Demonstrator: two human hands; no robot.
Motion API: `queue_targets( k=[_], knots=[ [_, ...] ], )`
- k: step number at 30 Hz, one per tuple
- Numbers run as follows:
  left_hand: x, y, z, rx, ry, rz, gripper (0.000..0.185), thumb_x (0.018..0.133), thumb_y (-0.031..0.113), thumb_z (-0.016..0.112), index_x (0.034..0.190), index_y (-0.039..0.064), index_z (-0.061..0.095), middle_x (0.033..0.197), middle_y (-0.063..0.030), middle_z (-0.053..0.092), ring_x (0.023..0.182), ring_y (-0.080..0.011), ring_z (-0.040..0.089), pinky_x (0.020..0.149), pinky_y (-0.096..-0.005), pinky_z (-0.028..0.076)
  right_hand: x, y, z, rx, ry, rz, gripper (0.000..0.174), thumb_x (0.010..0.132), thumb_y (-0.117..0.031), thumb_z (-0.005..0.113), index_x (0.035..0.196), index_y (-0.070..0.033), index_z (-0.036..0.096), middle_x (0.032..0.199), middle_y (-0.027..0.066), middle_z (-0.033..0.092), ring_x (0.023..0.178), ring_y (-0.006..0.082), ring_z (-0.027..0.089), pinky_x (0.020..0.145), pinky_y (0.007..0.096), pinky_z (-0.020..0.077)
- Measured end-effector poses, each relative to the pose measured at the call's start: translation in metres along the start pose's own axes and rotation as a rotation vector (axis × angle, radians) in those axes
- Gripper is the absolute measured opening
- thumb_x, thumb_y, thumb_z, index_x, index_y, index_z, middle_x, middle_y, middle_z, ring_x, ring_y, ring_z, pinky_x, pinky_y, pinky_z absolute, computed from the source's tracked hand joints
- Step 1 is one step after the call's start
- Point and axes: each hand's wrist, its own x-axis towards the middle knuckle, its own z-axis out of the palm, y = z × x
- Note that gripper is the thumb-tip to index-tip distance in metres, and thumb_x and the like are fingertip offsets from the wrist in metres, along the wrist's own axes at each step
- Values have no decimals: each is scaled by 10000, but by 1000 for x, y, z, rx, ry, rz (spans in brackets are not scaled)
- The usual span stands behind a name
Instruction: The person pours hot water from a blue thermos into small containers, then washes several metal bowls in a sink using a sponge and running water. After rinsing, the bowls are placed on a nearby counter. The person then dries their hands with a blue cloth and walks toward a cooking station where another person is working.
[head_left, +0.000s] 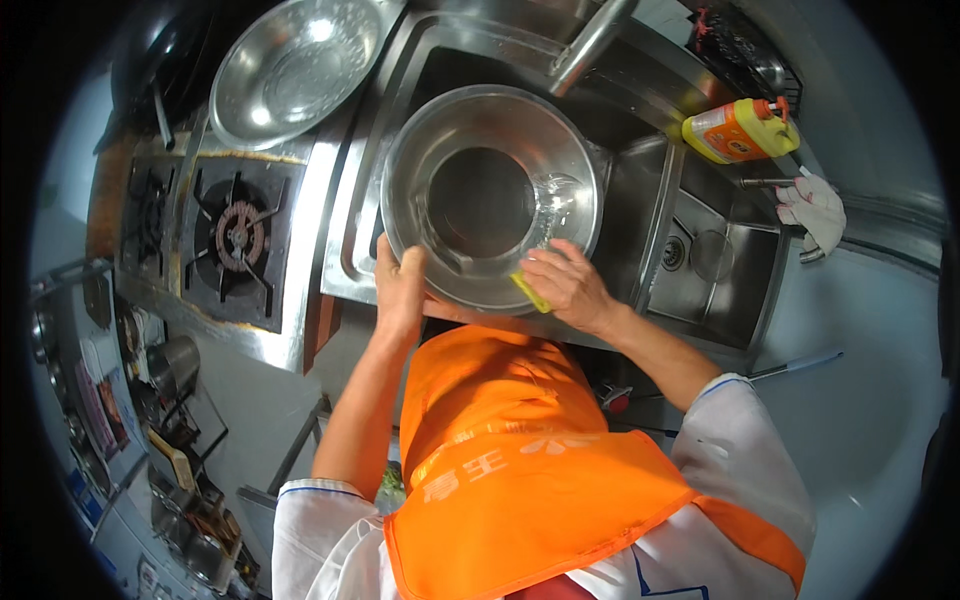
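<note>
A large round stainless steel basin (487, 120) is held over the left part of a steel sink (637, 202). My left hand (401, 285) grips its near left rim, thumb on top. At the near right of the basin, my right hand (566, 285) presses a yellow-green sponge (531, 291) against the wall by the rim. Clear liquid shows inside the basin, to the right of its dark round bottom.
Left of the sink stands a gas stove (238, 240), with another metal bowl (296, 75) behind it. A faucet pipe (592, 45) reaches over the back. On the right are a yellow detergent jug (739, 131), a white cloth (814, 210) and a smaller sink basin (697, 300).
</note>
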Motion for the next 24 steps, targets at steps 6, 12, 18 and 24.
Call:
queue_targets(
  k=[6, 12, 18, 24],
  knots=[
    [16, 13, 57, 34, 171, -185, 531, 924, 225, 479, 1342, -82, 366, 1147, -187, 570, 1026, -242, 577, 880, -350, 491, 2, 5, 34, 39, -55, 120, 185, 824, -103, 572, 943, -3, 672, 1126, 129, 660, 1084, 256, 616, 985, 438, 440],
    [32, -3, 56, 59, 116, -46, 574, 881, 128, 493, 1404, -27, 314, 1305, -148, 483, 1210, -243, 470, 1041, -345, 371, 4, 25, 26, 87, 5, 137, 168, 842, -72, 586, 963, -10, 683, 1044, 127, 687, 1056, 255, 642, 1019, 477, 443],
    [43, 4, 41, -79, 165, -300, 447, 928, 248, 449, 1287, -18, 444, 1187, -184, 554, 1098, -252, 549, 964, -432, 448, 4, 40, 39, 16, 120, 64, 112, 815, -94, 623, 888, -27, 675, 966, 104, 677, 983, 220, 657, 973, 480, 467],
    [43, -26, 66, -88, 285, 71, 540, 919, 194, 508, 1385, -21, 340, 1281, -145, 482, 1141, -229, 499, 996, -362, 425, 14, 26, 58, 211, 59, 262, 93, 812, -86, 608, 873, -36, 658, 979, 103, 685, 1013, 234, 656, 991, 481, 469]
  ],
)
